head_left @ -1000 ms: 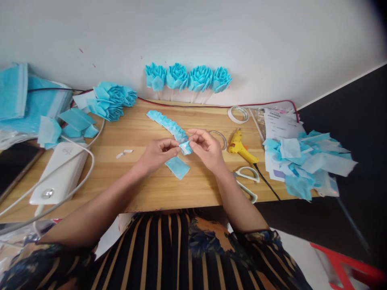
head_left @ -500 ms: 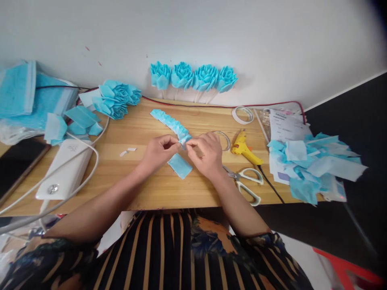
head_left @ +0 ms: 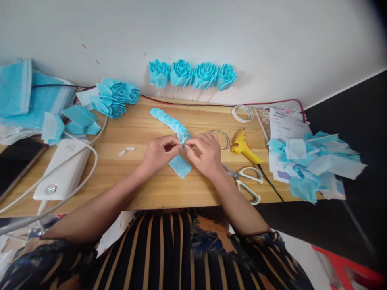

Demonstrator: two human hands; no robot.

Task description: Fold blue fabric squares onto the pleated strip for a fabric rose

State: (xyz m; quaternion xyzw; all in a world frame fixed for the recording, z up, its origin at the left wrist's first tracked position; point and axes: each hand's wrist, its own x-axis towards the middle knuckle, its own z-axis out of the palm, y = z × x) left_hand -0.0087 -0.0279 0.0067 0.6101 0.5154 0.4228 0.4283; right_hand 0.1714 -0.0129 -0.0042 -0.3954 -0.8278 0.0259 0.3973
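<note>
My left hand (head_left: 160, 155) and my right hand (head_left: 205, 153) meet over the middle of the table, fingertips pinched together. Between them is a small piece of blue non-woven fabric (head_left: 182, 146), mostly covered by the fingers. Just beyond the fingertips, a row of folded blue fabric petals (head_left: 169, 121) runs up and to the left, overlapping one another. A flat blue fabric rectangle (head_left: 180, 166) lies on the wood below my hands, its upper edge partly hidden by the left fingers.
Blue fabric roses (head_left: 181, 74) on sticks lean at the wall, more roses (head_left: 111, 98) lie left. Right are tape rolls (head_left: 242, 114), a yellow glue gun (head_left: 245, 149), scissors (head_left: 246, 179) and fabric scraps (head_left: 317, 161). A white power bank (head_left: 62, 171) with cables sits left.
Both hands stay at nearly the same spot, with the fingertips now closer together over the small blue piece. The view has shifted slightly.
</note>
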